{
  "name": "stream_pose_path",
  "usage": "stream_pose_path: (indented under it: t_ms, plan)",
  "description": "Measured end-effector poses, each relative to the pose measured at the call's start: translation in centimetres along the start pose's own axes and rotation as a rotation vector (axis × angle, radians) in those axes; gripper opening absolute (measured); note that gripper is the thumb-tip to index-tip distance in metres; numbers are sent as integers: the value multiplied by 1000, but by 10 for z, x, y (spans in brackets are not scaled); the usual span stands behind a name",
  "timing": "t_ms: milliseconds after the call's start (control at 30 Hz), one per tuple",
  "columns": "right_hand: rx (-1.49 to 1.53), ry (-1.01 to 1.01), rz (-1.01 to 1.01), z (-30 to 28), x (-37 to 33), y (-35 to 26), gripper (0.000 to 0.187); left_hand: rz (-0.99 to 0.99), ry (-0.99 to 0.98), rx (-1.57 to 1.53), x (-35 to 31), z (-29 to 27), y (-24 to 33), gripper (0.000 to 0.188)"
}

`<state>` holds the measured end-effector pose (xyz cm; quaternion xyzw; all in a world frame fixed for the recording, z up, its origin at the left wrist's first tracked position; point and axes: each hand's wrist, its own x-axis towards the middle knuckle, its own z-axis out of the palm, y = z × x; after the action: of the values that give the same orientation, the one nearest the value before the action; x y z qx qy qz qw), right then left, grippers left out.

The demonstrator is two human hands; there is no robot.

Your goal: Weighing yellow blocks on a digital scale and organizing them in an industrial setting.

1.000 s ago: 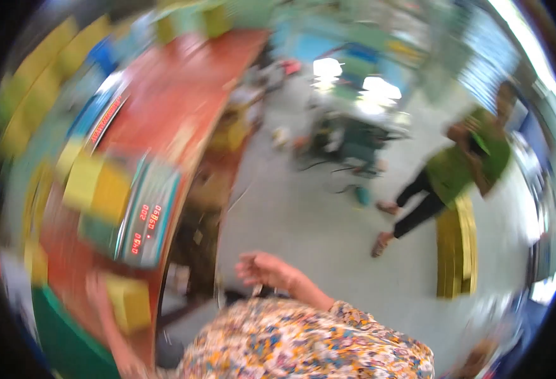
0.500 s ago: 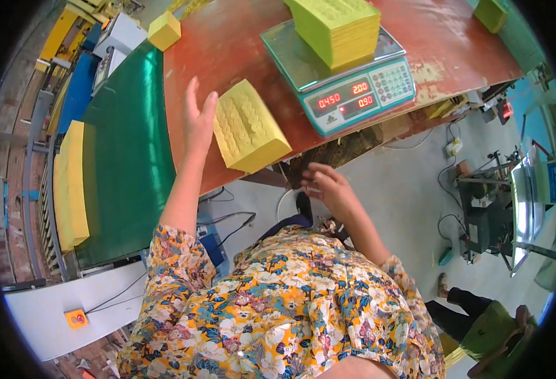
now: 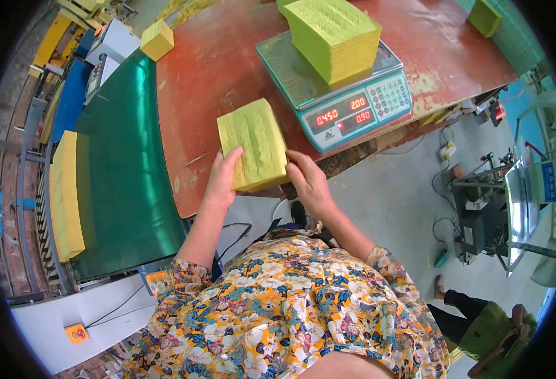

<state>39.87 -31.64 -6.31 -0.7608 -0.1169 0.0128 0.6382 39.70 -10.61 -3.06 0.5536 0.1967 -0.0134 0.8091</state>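
A thick stack of yellow paper (image 3: 253, 142) with embossed rows on its top face is at the near edge of the red table. My left hand (image 3: 222, 180) grips its left side, the thumb lying over the top face and the other fingers hidden. On the right side my right hand (image 3: 309, 185) closes round the stack's near corner, some fingertips out of sight behind it. Just beyond stands a teal weighing scale (image 3: 313, 114) with a lit red display. A similar yellow paper stack (image 3: 338, 47) rests on its metal pan.
The red tabletop (image 3: 193, 95) borders a green conveyor belt (image 3: 123, 177) on my left. Along the belt's far side lies a long yellow stack (image 3: 68, 196). A small yellow block (image 3: 157, 40) sits at the table's far left corner. Another person (image 3: 489, 328) is at the lower right.
Both hands have come in to the near stack and taken hold of it. The stack has turned to lie straighter before me. My left hand was beside it, my right hand off the table.
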Motion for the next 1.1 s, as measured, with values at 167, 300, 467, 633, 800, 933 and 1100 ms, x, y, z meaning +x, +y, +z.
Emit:
stream_pose_path:
  t_ms: [167, 300, 467, 633, 800, 933, 1100]
  plan:
    - [286, -24, 231, -16, -31, 10, 30, -112, -36, 83, -27, 4, -1, 47]
    - [581, 10, 520, -14, -24, 49, 36, -125, -43, 71, -39, 19, 0, 47]
    - [988, -176, 708, -12, -16, 44, 42, -165, -99, 88, -55, 6, -4, 50]
    - [1012, -174, 685, -15, -34, 48, 42, -382, -53, 92, -72, -4, -17, 56]
    - [947, -188, 674, -25, -42, 31, 41, -315, -126, -198, -79, -3, -42, 59]
    - [804, -253, 607, -47, -49, 12, 46, -228, -38, -236, -101, 2, -52, 60]
    - [507, -356, 372, -72, -40, -23, 47, -170, -40, -186, -125, 18, -20, 67]
